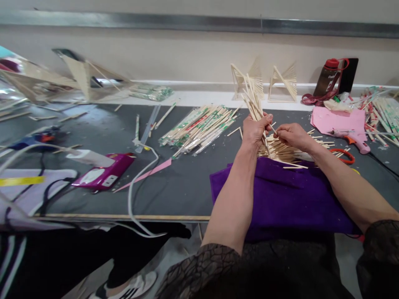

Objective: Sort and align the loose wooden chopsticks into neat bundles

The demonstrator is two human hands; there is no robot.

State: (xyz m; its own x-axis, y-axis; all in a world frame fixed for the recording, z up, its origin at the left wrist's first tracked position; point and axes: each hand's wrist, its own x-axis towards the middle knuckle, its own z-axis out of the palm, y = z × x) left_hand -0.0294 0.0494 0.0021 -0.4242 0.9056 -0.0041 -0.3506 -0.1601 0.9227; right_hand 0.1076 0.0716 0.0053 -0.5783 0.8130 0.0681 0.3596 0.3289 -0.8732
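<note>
My left hand (256,128) is wrapped round an upright bundle of chopsticks (251,97), which fan out above the fist. Just right of it, my right hand (292,135) is closed in a pinch on a single chopstick (274,129), its tip pointing toward the bundle. Below both hands lies a loose pile of chopsticks (279,148) on the table, beside a purple cloth (289,195) that hangs over the front edge. A few loose sticks rest on the cloth's upper edge.
Wrapped chopsticks (202,126) lie left of my hands. Two stick structures (282,85) stand at the wall. A pink glue gun (355,139), orange-handled scissors (344,155) and a bottle (327,79) are on the right. Leftward are a magenta pouch (107,172), a white cable (132,187) and a person's leg.
</note>
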